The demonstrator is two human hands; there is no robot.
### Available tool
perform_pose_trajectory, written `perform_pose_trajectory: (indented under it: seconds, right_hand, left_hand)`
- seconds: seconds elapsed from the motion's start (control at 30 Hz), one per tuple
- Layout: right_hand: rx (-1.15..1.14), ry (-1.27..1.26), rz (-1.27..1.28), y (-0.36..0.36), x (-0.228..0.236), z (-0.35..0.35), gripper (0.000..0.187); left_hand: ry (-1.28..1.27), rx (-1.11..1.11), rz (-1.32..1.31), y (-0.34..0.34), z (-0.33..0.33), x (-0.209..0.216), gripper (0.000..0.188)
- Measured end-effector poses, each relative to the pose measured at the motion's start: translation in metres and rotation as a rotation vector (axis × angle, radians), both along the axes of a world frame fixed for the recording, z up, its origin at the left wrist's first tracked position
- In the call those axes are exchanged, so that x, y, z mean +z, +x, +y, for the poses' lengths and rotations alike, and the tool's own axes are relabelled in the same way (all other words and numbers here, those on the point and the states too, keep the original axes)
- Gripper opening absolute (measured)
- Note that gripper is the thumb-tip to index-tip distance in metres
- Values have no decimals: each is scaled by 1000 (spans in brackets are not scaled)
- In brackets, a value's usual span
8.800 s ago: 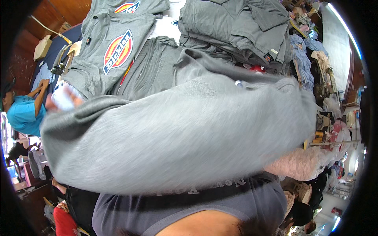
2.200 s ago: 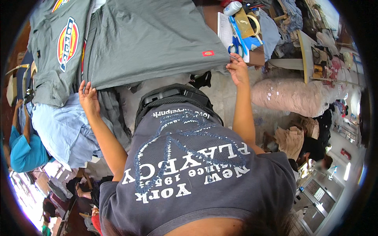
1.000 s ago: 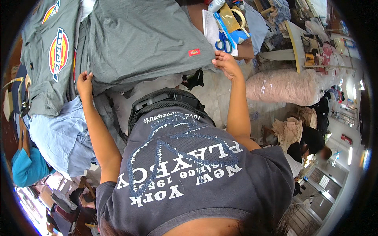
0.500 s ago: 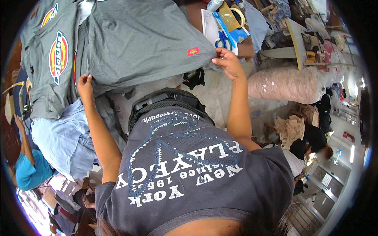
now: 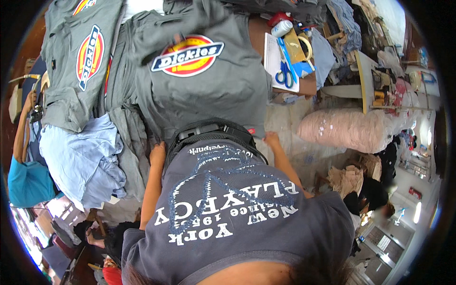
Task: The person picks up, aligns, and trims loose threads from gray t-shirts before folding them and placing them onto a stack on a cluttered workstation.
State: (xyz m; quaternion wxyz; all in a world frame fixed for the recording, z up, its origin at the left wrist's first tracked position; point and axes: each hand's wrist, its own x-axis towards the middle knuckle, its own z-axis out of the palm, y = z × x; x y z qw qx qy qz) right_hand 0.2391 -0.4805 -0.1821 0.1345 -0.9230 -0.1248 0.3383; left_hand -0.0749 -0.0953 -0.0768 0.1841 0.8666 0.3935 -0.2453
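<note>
A grey T-shirt [image 5: 228, 102] with a large red, yellow and blue chest print lies over the table edge, its hem drawn down toward my waist. My left hand [image 5: 157, 153] is closed on the left side of its hem. At the right corner, by a small red label, the fingers of my right hand [image 5: 272, 139] pinch the cloth. Part of the hem is hidden behind my waist belt. To the left lies a second grey T-shirt [image 5: 64, 102] with a similar print.
Light blue garments [image 5: 80, 159] are heaped at the left. Blue-handled scissors [image 5: 285, 77], a tape roll [image 5: 305, 49] and a white bottle [image 5: 281, 28] lie on the table at the right. Beyond stands a plastic-wrapped pinkish bundle [image 5: 339, 130]. A person in blue [image 5: 31, 185] is at far left.
Both my hands have come down toward my waist, drawing the T-shirt along. Its large chest print, out of sight before, now shows, and the red label sits lower.
</note>
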Motion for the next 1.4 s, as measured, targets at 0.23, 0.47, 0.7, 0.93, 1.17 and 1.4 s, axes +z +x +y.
perform_pose_trajectory:
  seconds: [0.23,0.47,0.7,0.93,1.17,1.4]
  right_hand:
    - [-78,700,171,37,137,126,10]
    - [412,864,-787,127,199,239,22]
    - [304,258,-70,136,210,190,27]
    - [241,769,-361,102,203,249,48]
    - [256,702,-306,140,189,330,29]
    - [-1,943,-431,99,217,255,14]
  left_hand:
    - [223,189,-891,62,45,70,22]
    - [550,130,-712,122,106,92,26]
    - [230,327,-376,61,124,100,29]
    - [384,57,-813,117,113,104,42]
    - [353,-81,-986,157,143,118,30]
    - [-652,668,-1292,102,136,128,12]
